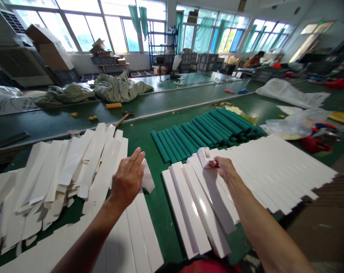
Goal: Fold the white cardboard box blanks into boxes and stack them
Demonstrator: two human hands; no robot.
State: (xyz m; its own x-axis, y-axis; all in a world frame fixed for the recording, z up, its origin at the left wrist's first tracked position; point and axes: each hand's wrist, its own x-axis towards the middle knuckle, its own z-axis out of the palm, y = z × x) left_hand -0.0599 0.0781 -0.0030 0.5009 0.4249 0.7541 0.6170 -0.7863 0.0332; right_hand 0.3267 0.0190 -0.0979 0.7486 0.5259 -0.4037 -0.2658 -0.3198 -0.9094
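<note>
While the right hand (pixel 224 167) pinches a small white object (pixel 204 156), the left hand (pixel 128 178), fingers straight, is beside a white box (pixel 149 177). Several long boxes (pixel 205 210) appear formed; flat strips (pixel 274 168) apparently remain.

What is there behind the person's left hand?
Behind the left hand, part of a white piece shows on the right, with green tabletop beyond. The hand covers the rest of that piece, so its full shape and any grip on it cannot be seen.

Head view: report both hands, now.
Left hand: fingers straight; grip on angular white cardboard box cannot be told.
Right hand: closed, holding small white hollow plastic-looking piece.
</note>
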